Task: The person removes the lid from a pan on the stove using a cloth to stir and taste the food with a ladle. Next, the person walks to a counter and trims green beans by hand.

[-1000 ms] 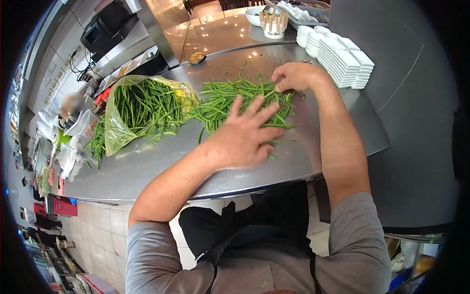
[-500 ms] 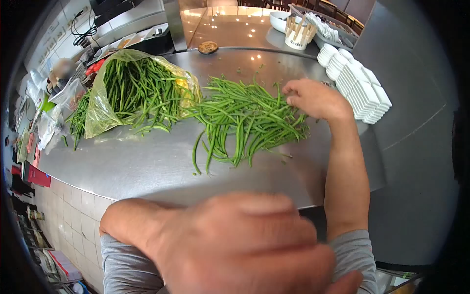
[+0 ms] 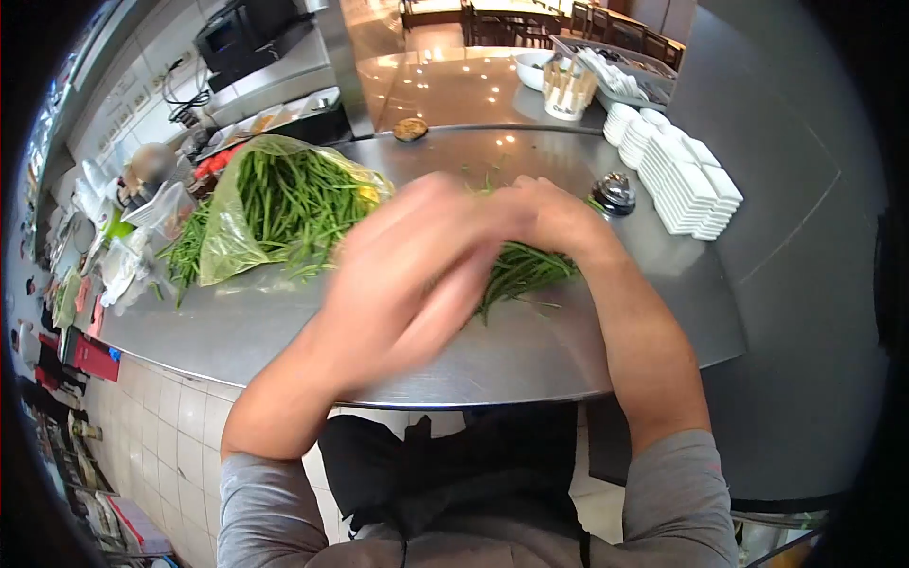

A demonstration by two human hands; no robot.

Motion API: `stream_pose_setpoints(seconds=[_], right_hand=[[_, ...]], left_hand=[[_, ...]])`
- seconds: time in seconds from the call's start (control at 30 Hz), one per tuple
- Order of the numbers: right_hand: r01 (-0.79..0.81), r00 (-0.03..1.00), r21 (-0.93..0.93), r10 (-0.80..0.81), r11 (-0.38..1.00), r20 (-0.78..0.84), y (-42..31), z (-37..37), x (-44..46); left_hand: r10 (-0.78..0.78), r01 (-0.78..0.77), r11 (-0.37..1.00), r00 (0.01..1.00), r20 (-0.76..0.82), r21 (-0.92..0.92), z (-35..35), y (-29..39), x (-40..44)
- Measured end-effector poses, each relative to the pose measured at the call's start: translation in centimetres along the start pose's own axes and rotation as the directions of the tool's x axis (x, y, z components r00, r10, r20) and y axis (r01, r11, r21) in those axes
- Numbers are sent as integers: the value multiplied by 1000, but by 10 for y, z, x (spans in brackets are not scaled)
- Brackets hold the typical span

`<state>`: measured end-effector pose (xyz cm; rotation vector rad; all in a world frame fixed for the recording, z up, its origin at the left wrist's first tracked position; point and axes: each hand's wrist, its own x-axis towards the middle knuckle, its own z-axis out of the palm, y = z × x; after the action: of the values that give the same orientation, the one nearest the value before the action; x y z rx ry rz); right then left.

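A pile of long green beans [image 3: 526,270] lies on the steel counter [image 3: 530,355], largely covered by my hands. My left hand [image 3: 417,275] is smeared by motion above the pile, and its fingers do not show clearly. Against its fingertips, my right hand [image 3: 557,216] hovers over the pile's far side with fingers bent; what they hold, if anything, is hidden. To the left, a see-through yellowish plastic bag [image 3: 225,241] lies on its side, its mouth spilling more green beans [image 3: 289,204].
A metal call bell [image 3: 614,194] stands right of my right hand, near stacked white dishes [image 3: 677,185]. At the back are a white bowl [image 3: 533,71], a cup of wooden sticks [image 3: 566,99], a cutlery tray [image 3: 630,76] and a small round brown item [image 3: 410,129].
My left hand has moved from close to the camera out over the beans, meeting my right hand, which has shifted left. The view has tilted, showing the counter's front edge and a black apron.
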<state>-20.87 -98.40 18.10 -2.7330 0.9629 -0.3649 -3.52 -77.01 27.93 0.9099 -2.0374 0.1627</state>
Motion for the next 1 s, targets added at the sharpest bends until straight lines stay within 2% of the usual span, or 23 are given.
stream_pose_setpoints(seconds=[0.03,0.07,0.1,0.17,0.2,0.27,0.3,0.4,0.53,0.63,0.73,0.83,0.97,1.0], right_hand=[[28,999,-8,-29,1000,-25,7,9,5],[57,997,-20,-58,998,-53,8,12,11],[-43,998,-29,41,999,-44,-4,4,9],[-62,998,-89,60,994,-17,-11,-5,13],[-78,997,-116,79,990,6,-12,-5,11],[-85,995,-64,81,994,-60,-12,-12,8],[-82,993,-44,78,996,-85,-12,-17,6],[-2,990,38,7,999,-140,-10,-25,3],[160,967,61,-145,985,-208,-17,-34,1],[277,937,149,-232,949,-263,-22,-29,2],[237,959,153,-206,959,-197,-35,-32,3],[323,913,101,-282,941,-294,-34,-29,2],[272,919,75,-236,959,-315,-23,-25,2],[269,924,81,-233,960,-304,-25,-28,1]], left_hand=[[-106,106,994,992,70,0,28,-32,4],[-221,182,962,957,188,204,42,-53,-1],[-376,234,899,845,379,371,54,-70,-2],[-439,255,845,832,339,470,81,-98,-21],[-470,304,840,820,325,449,87,-101,-27],[-519,384,826,803,293,411,93,-114,-33],[-496,370,827,834,242,422,94,-115,-36],[-471,400,872,841,266,281,89,-124,-42],[-387,334,858,920,64,390,93,-120,-44],[-269,305,893,951,-153,331,94,-107,-33],[-384,368,885,923,2,286,87,-111,-36],[-364,343,871,931,-6,352,83,-114,-36],[-412,372,840,911,18,394,78,-121,-37],[-403,380,849,915,-18,367,79,-118,-37]])
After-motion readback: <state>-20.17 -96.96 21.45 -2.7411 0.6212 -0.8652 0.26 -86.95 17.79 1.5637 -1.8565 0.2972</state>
